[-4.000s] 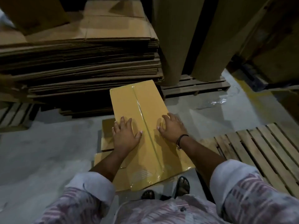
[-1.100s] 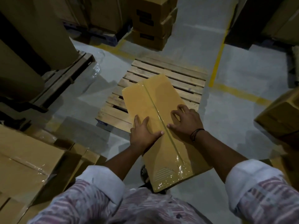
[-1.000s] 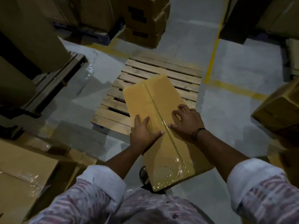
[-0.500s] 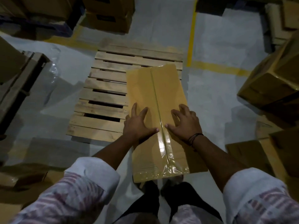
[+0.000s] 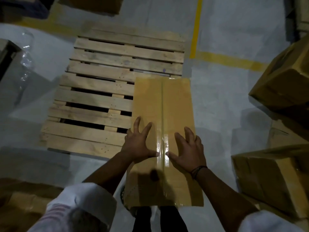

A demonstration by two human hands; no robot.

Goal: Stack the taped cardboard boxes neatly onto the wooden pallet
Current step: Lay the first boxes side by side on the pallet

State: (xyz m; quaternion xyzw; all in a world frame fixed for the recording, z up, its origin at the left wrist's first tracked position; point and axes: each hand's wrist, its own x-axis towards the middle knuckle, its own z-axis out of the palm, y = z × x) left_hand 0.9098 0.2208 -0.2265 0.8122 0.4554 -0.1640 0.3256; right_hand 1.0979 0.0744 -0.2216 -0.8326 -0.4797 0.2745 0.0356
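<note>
I hold a long taped cardboard box (image 5: 162, 101), brown with a glossy clear tape strip down its middle, in front of me over the right front part of the wooden pallet (image 5: 100, 84). My left hand (image 5: 138, 144) lies flat on the box's top left of the tape, fingers spread and straight. My right hand (image 5: 187, 153), with a dark wristband, lies flat right of the tape, its outer fingers at the box's right edge. The pallet's slats are bare. The box's underside is hidden.
More cardboard boxes stand at the right (image 5: 284, 84) and lower right (image 5: 270, 178), another at the lower left (image 5: 20, 203), and dark boxes at the top (image 5: 93, 4). Yellow floor lines (image 5: 197, 25) run beyond the pallet. Crumpled plastic wrap (image 5: 25, 59) lies at the left.
I have turned from the flat cardboard stack to the pallet and come closer. The box now hangs squarely over the pallet's right front part, its long side running away from me.
</note>
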